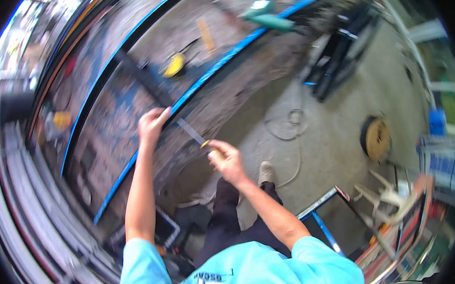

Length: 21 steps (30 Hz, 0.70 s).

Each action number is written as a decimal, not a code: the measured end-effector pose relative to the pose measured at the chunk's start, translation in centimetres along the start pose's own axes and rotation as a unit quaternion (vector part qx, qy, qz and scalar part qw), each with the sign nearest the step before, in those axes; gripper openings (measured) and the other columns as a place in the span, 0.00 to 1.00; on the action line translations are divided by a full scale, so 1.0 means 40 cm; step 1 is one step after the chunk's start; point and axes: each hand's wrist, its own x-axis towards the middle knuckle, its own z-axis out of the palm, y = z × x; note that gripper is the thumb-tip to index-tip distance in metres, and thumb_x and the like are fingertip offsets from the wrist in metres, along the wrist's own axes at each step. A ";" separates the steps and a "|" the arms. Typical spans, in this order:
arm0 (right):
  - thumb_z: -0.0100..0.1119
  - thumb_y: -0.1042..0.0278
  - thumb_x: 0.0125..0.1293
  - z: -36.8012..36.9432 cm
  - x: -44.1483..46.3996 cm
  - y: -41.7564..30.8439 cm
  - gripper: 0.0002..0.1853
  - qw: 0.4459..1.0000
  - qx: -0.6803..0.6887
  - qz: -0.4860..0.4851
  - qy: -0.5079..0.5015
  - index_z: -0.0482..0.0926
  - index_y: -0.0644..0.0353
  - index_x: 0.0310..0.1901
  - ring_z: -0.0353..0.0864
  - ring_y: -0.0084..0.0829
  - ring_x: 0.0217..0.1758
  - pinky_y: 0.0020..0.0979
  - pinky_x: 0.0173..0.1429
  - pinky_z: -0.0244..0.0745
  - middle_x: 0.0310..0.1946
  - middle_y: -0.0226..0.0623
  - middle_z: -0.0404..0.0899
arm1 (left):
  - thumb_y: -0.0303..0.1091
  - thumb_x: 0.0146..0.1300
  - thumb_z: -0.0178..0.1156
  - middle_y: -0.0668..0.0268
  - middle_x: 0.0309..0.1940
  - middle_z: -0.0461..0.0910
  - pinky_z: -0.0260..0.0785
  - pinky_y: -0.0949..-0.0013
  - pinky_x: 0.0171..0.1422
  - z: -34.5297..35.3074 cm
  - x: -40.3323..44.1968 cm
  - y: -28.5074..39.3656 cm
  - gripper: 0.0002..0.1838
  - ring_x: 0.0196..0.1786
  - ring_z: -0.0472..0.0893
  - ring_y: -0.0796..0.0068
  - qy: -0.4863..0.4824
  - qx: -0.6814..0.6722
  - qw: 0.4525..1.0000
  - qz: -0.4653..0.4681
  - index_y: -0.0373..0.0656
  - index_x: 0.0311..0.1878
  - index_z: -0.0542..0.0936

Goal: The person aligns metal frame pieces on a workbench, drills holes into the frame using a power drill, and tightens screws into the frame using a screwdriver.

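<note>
Right hand (228,161) — curled around tool handle (205,143)

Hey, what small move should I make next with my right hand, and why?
Perhaps steady the tool against the blue strip. Your right hand holds it with the blade pointing there, beside your left hand; I can't tell whether the tip touches.

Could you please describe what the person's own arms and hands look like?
Both the left hand and the right hand are bare, with no gloves visible. The forearms are uncovered too, with no watch or band discernible. The short sleeves are light blue, matching the shirt, which bears dark lettering.
</note>
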 end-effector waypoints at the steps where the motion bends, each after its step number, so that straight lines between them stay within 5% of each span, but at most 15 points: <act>1: 0.62 0.73 0.68 -0.011 0.006 0.011 0.18 0.995 -0.085 -0.059 0.008 0.81 0.66 0.59 0.82 0.23 0.30 0.27 0.36 0.77 0.37 0.35 0.86 | 0.51 0.63 0.69 0.68 0.27 0.82 0.68 0.69 0.39 -0.011 -0.002 0.014 0.23 0.32 0.76 0.77 -0.013 0.001 0.999 -0.046 0.35 0.39 0.88; 2: 0.62 0.74 0.67 -0.016 0.011 0.018 0.19 0.974 -0.156 -0.163 0.025 0.82 0.65 0.59 0.83 0.30 0.35 0.32 0.42 0.78 0.41 0.42 0.87 | 0.53 0.64 0.68 0.70 0.25 0.80 0.66 0.69 0.37 -0.012 0.005 0.005 0.25 0.30 0.74 0.78 0.000 -0.028 0.998 -0.049 0.35 0.33 0.87; 4: 0.61 0.74 0.67 -0.019 0.009 -0.001 0.20 0.945 -0.252 -0.210 0.017 0.82 0.61 0.60 0.84 0.39 0.43 0.37 0.49 0.79 0.43 0.46 0.86 | 0.57 0.66 0.66 0.71 0.24 0.78 0.64 0.72 0.32 -0.025 0.060 -0.034 0.27 0.26 0.72 0.82 0.019 -0.165 0.976 -0.140 0.37 0.33 0.84; 6: 0.62 0.74 0.66 -0.024 0.008 0.000 0.22 0.938 -0.269 -0.219 -0.017 0.80 0.62 0.62 0.84 0.43 0.45 0.39 0.49 0.79 0.45 0.47 0.84 | 0.60 0.63 0.66 0.56 0.37 0.87 0.76 0.65 0.49 -0.016 0.146 -0.076 0.32 0.40 0.85 0.68 0.149 -0.061 0.985 -0.067 0.33 0.46 0.85; 8: 0.63 0.74 0.65 -0.006 0.008 -0.017 0.24 0.909 -0.312 -0.275 -0.019 0.78 0.61 0.64 0.84 0.46 0.46 0.40 0.49 0.80 0.46 0.48 0.82 | 0.65 0.57 0.69 0.51 0.46 0.87 0.75 0.60 0.58 -0.018 0.209 -0.032 0.42 0.50 0.86 0.59 0.190 -0.020 0.976 -0.107 0.35 0.60 0.79; 12: 0.63 0.75 0.65 -0.007 0.007 0.021 0.25 0.905 -0.350 -0.239 -0.032 0.77 0.60 0.65 0.85 0.48 0.40 0.41 0.42 0.81 0.43 0.48 0.81 | 0.53 0.53 0.65 0.42 0.47 0.85 0.74 0.50 0.60 0.038 0.260 0.011 0.37 0.54 0.83 0.41 0.291 0.088 0.944 -0.131 0.36 0.61 0.77; 16: 0.62 0.76 0.66 -0.023 0.029 0.053 0.24 0.902 -0.345 -0.257 -0.046 0.77 0.62 0.65 0.85 0.43 0.38 0.38 0.41 0.81 0.41 0.47 0.82 | 0.40 0.51 0.65 0.55 0.35 0.88 0.76 0.57 0.48 0.063 0.252 0.004 0.18 0.40 0.87 0.55 0.339 0.010 0.938 -0.068 0.41 0.43 0.85; 17: 0.60 0.76 0.68 -0.030 0.027 0.080 0.24 0.941 -0.274 -0.195 -0.047 0.77 0.63 0.66 0.84 0.38 0.34 0.36 0.36 0.79 0.41 0.45 0.82 | 0.40 0.51 0.65 0.55 0.35 0.88 0.76 0.57 0.48 0.063 0.254 0.000 0.18 0.40 0.87 0.55 0.339 0.014 0.938 -0.075 0.41 0.43 0.85; 18: 0.58 0.72 0.71 -0.021 0.021 0.062 0.23 0.993 -0.078 -0.028 -0.089 0.74 0.63 0.67 0.80 0.31 0.30 0.31 0.29 0.73 0.40 0.43 0.81 | 0.38 0.51 0.65 0.56 0.32 0.88 0.76 0.59 0.46 0.062 0.260 -0.008 0.16 0.38 0.87 0.59 0.337 0.002 0.939 -0.063 0.41 0.41 0.86; 19: 0.55 0.67 0.74 -0.012 0.014 0.044 0.23 0.981 0.121 0.141 -0.059 0.72 0.64 0.68 0.76 0.24 0.26 0.26 0.23 0.68 0.39 0.41 0.81 | 0.37 0.50 0.65 0.58 0.30 0.87 0.76 0.62 0.43 0.064 0.259 -0.015 0.14 0.35 0.87 0.62 0.334 -0.010 0.941 -0.053 0.40 0.40 0.86; 20: 0.55 0.67 0.74 -0.021 0.032 0.068 0.23 0.980 0.121 0.147 -0.058 0.72 0.64 0.68 0.76 0.24 0.26 0.26 0.23 0.68 0.39 0.41 0.81 | 0.37 0.50 0.65 0.58 0.30 0.87 0.76 0.62 0.43 0.063 0.258 -0.016 0.14 0.35 0.87 0.62 0.332 -0.007 0.941 -0.059 0.40 0.40 0.86; 21: 0.52 0.63 0.76 -0.041 0.048 0.103 0.23 0.877 0.371 0.278 -0.130 0.70 0.63 0.68 0.73 0.23 0.24 0.24 0.22 0.64 0.39 0.41 0.80 | 0.37 0.51 0.65 0.59 0.29 0.87 0.75 0.63 0.42 0.064 0.252 -0.013 0.14 0.33 0.86 0.64 0.325 -0.012 0.944 -0.062 0.40 0.39 0.86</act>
